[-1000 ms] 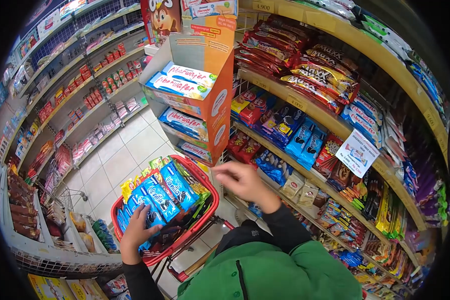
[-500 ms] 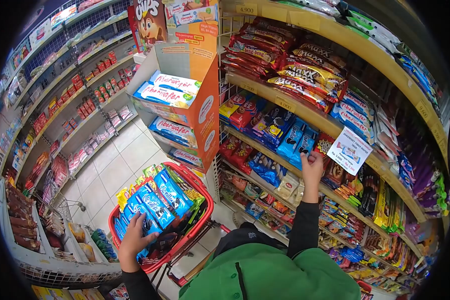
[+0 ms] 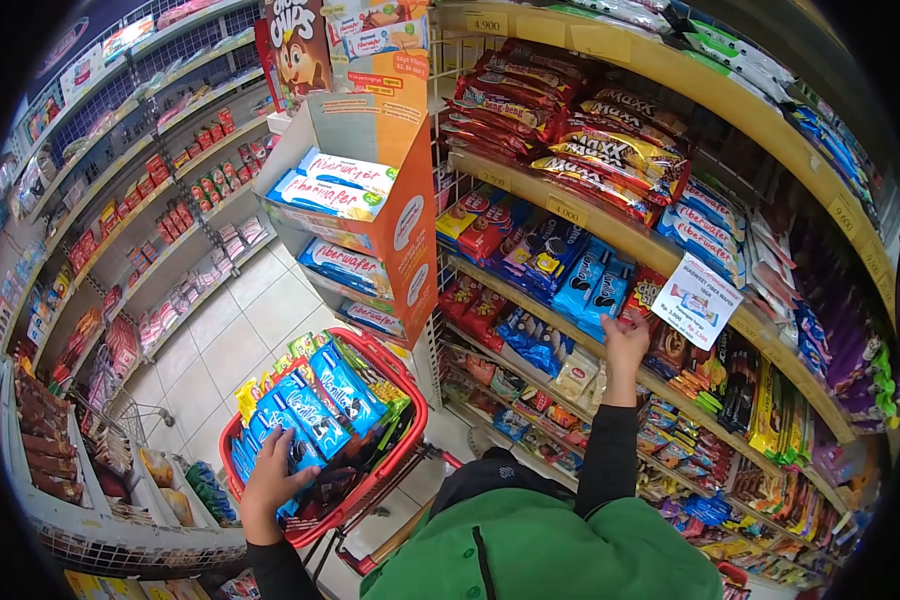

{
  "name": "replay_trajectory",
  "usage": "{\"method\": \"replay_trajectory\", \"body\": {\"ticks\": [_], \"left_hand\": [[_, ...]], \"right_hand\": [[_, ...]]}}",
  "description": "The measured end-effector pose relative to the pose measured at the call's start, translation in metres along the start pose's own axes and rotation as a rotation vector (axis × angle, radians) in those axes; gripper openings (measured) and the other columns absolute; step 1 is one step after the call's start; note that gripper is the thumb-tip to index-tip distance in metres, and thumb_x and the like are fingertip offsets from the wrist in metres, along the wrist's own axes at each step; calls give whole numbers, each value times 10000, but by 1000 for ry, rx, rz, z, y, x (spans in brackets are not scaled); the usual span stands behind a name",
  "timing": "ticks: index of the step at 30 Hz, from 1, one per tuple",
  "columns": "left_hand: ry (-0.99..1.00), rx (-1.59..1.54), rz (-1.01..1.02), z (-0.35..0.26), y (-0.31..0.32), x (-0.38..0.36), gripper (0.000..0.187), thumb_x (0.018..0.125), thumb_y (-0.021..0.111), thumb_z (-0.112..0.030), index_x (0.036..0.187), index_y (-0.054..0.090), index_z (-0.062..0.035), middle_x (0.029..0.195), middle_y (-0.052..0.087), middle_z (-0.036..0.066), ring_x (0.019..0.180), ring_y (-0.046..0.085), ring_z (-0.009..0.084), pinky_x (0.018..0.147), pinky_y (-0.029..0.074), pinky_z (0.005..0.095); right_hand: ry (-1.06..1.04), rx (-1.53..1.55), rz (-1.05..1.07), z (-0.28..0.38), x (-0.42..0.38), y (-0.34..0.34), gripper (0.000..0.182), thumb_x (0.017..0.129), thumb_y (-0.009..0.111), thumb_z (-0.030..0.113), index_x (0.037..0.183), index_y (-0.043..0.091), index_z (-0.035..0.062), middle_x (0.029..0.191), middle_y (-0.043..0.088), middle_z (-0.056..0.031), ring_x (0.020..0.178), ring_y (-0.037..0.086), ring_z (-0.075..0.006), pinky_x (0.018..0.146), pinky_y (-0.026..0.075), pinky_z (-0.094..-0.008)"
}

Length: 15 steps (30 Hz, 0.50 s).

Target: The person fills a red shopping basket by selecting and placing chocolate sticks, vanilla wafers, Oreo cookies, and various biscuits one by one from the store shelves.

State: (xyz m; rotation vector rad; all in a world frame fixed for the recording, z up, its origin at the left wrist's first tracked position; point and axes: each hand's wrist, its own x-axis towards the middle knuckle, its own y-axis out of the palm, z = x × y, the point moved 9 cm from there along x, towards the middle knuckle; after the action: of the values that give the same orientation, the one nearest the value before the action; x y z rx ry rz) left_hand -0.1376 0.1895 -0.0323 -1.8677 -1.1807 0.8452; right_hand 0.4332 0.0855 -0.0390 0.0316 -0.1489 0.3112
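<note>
My left hand rests on the blue biscuit packs stacked in a red shopping basket, fingers spread over one pack at the basket's near side. My right hand is stretched up to the shelf on the right, its fingers closed on a blue snack pack in a row of similar packs. A white price card hangs just right of that hand. Both arms wear black sleeves under a green vest.
An orange cardboard display stand holding wafer boxes stands just behind the basket. Snack shelves curve along the right. More shelves line the left across a tiled aisle floor. Wire bins sit low left.
My right hand rose from above the basket up to the shelf and took hold of a blue pack. My left hand stayed on the packs in the basket.
</note>
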Motion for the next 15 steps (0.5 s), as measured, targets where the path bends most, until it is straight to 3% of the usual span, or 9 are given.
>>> {"method": "replay_trajectory", "body": {"ticks": [3,10,15], "left_hand": [[7,1,-2,0,1,0,753,634,701,-320,1232,354,-25,1286,302,220,1173,330,353,952,308,373],[2,27,1,-3,0,-1,746,636,701,-307,1232,352,-26,1291,294,209,1177,323,349,954,308,369],[-13,46,6,-1,2,0,742,631,706,-281,1233,350,-34,1298,287,184,1186,323,322,956,312,359]], "right_hand": [[195,299,76,-8,-1,3,442,712,635,21,1077,408,-79,804,557,-120,595,509,-135,506,417,-222],[495,966,228,1,-7,12,246,788,525,-26,1007,433,-88,856,499,-105,702,487,-136,596,435,-216],[455,963,491,24,-25,30,230,778,502,-54,998,437,-38,859,498,-89,723,484,-134,590,417,-206]]}}
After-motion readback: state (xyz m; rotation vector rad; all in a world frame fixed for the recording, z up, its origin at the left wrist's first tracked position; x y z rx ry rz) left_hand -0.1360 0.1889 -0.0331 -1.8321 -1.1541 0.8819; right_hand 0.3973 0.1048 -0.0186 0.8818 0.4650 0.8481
